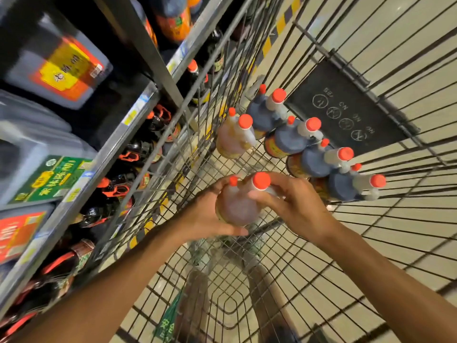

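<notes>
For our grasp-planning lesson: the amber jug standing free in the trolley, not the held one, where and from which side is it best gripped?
Probably the pale neck just under the big red cap, coming from above. The amber jug stands upright, the trolley wall is close on its left and dark jugs on its right, so only the top is open.

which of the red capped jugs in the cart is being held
The amber jug nearest the camera, clasped between the left grip and right grip. The other amber jug and the four dark jugs stand untouched farther along.
</notes>
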### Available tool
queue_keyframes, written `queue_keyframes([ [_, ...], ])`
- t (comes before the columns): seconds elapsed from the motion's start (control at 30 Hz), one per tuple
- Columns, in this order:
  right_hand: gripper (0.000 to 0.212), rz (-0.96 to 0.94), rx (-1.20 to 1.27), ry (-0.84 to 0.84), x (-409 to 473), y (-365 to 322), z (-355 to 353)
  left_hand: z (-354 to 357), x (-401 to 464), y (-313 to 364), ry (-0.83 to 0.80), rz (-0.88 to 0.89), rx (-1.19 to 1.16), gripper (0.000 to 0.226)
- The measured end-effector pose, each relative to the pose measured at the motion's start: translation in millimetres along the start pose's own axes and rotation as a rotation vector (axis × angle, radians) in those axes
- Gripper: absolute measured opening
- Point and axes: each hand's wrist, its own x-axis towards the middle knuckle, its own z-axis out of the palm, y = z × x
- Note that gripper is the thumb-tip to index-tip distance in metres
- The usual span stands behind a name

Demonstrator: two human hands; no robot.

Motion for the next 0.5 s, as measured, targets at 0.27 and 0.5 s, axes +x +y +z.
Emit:
queue_keyframes([
  [0.27,0.025,-0.002,0.029,-0.049,11.2,-11.7,11.0,-10.7,-5.8,-9.9,0.100,0.069,0.058,0.093],
  [0.5,0.056,0.038,0.255,0.117,26.8,-0.1,11.1,-13.1,-20.5,-21.6,0.308,-0.011,-0.076,0.064],
])
